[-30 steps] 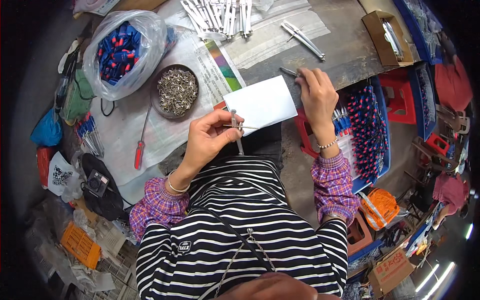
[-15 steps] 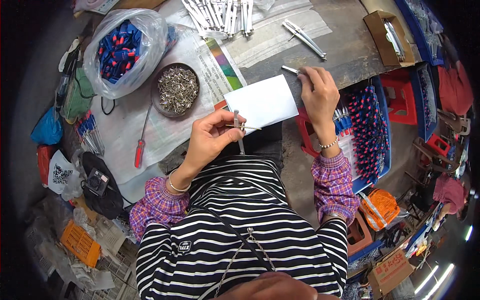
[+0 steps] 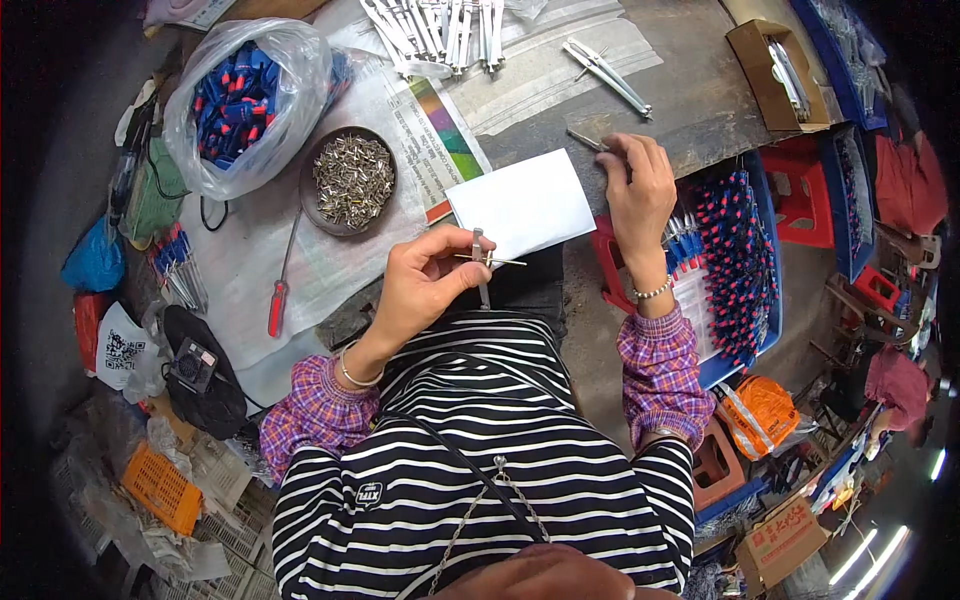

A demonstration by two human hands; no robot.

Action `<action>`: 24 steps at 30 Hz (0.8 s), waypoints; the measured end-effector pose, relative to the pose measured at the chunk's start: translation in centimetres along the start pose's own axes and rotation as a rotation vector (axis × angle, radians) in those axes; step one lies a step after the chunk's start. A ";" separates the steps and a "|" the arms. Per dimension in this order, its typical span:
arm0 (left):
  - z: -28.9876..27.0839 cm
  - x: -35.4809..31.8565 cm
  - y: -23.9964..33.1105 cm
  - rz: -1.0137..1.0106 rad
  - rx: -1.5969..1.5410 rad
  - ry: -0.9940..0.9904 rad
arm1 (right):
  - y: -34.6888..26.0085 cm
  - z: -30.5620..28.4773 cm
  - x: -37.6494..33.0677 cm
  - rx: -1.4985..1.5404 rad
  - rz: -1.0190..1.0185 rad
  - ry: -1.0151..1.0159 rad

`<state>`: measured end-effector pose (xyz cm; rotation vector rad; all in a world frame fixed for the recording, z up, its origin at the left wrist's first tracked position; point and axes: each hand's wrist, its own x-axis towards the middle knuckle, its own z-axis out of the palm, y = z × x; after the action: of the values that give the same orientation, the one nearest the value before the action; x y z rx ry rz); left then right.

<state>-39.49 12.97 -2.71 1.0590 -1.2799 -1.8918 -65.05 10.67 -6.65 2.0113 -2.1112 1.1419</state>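
Just in front of my body, my left hand (image 3: 432, 277) is closed in a pinch on a flat silver metal strip (image 3: 478, 242). A thin brass-coloured rod (image 3: 513, 262) crosses the strip by the fingertips. To the right, my right hand (image 3: 641, 190) pinches one end of a slim silver metal piece (image 3: 585, 138), whose other end points away to the left. Between the hands lies a folded white paper sheet (image 3: 527, 205). Beyond it, a silver drawing compass (image 3: 607, 77) rests on the table.
At the left stand a bowl of small metal pins (image 3: 353, 180), a red-handled screwdriver (image 3: 277, 308) and a plastic bag of blue-and-red parts (image 3: 236, 105). Several compasses (image 3: 440, 35) lie at the back. A blue tray of blue-and-red pieces (image 3: 735, 265) and a cardboard box (image 3: 765, 80) are at right.
The slim piece in my right hand has turned and looks darker. My left hand has shifted very slightly, still gripping the strip.
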 end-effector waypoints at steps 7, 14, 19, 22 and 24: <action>0.0 -0.1 0.2 -0.031 -0.011 0.020 | -0.1 0.0 -0.2 0.096 0.024 -0.019; 0.2 0.3 -0.1 -0.029 -0.030 0.010 | -7.2 -4.8 -3.4 0.699 0.383 -0.387; 1.2 -0.2 0.4 -0.025 -0.129 0.043 | -9.9 -3.3 -5.8 0.959 0.492 -0.424; 0.8 -0.3 0.4 -0.054 -0.117 0.024 | -10.2 -2.7 -6.8 1.036 0.564 -0.362; 0.5 -0.4 0.2 -0.072 -0.091 -0.012 | -10.5 -2.6 -6.9 1.089 0.596 -0.329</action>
<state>-39.74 13.50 -2.29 1.0606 -1.1645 -1.9929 -55.89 18.89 -2.98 1.9292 -2.6711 2.6865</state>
